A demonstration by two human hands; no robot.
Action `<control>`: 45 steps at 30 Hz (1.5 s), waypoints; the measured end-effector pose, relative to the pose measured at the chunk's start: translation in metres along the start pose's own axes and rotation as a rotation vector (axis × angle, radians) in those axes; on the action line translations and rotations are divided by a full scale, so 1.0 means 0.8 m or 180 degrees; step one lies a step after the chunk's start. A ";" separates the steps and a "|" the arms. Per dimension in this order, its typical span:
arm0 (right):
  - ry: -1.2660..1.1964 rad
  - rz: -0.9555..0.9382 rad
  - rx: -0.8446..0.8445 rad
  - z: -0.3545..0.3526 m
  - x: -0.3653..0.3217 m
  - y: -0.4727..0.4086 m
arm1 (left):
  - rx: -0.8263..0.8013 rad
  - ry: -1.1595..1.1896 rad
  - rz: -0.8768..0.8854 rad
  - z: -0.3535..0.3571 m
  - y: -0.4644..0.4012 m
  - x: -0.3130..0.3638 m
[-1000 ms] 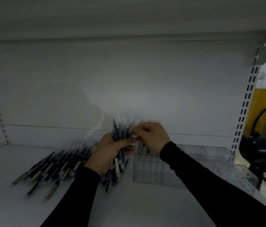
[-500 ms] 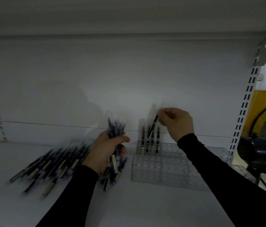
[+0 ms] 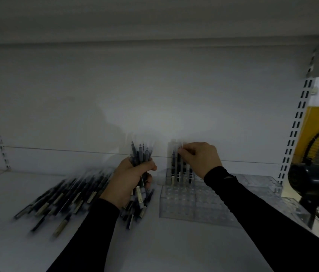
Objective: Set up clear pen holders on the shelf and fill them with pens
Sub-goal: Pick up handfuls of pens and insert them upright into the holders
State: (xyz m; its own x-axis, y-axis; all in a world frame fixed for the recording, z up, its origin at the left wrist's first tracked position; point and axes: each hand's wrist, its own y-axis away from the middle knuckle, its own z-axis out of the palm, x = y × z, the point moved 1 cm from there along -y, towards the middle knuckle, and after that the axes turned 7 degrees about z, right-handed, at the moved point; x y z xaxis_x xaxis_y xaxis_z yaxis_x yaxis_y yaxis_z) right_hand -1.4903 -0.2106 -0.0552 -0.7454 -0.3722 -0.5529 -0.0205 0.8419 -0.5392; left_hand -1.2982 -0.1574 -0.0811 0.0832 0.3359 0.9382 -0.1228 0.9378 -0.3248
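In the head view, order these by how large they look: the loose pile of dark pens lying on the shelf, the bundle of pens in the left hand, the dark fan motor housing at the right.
1. Loose pile of dark pens.
2. Dark fan motor housing and bundle of pens in the left hand: they look alike, and the hand hides part of the bundle.

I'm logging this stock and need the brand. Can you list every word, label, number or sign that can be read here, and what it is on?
No text can be read.
Pens gripped in the left hand: pale label bands, too blurred to read.
Loose pens on the shelf: pale bands, motion-blurred, unreadable.
Pens standing in the clear pen holder under the right hand: no legible marks.
Fan: no lettering visible.
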 end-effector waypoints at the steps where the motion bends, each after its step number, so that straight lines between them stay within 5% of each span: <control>1: 0.0053 0.0006 0.0001 0.000 0.000 -0.001 | -0.0011 0.0000 -0.0005 0.000 0.000 0.000; 12: 0.0402 0.0205 -0.0371 0.004 0.006 0.001 | -0.0077 -0.0011 0.0010 0.000 0.001 0.000; 17: 0.0242 0.0232 0.0250 -0.010 -0.004 0.007 | -0.0067 0.0012 -0.0040 0.000 -0.001 -0.003; 19: -0.0038 0.0150 0.0186 -0.012 -0.019 0.013 | -0.0091 0.0014 -0.0011 0.001 0.000 -0.002; 23: -0.0890 0.0217 -0.0810 0.009 -0.044 0.025 | -0.0255 -0.0133 0.0015 0.004 0.003 0.003; 28: -0.1992 0.0608 -0.0948 0.021 -0.049 0.027 | -0.0383 -0.0067 -0.0008 0.006 0.008 0.007; 38: -0.3485 0.1120 0.0173 -0.032 -0.030 0.003 | -0.0153 0.0104 -0.0166 0.001 0.004 0.002; 45: -0.1546 0.0452 0.0634 -0.043 0.008 -0.003 | 0.0036 -0.0010 -0.0075 -0.001 -0.002 -0.003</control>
State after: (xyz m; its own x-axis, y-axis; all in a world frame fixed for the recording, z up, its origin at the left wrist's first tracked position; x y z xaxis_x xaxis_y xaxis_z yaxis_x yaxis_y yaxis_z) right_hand -1.5180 -0.2012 -0.0356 -0.3370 -0.4376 -0.8336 0.2199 0.8243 -0.5217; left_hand -1.2971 -0.1599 -0.0829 0.0830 0.3135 0.9460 -0.1321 0.9443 -0.3014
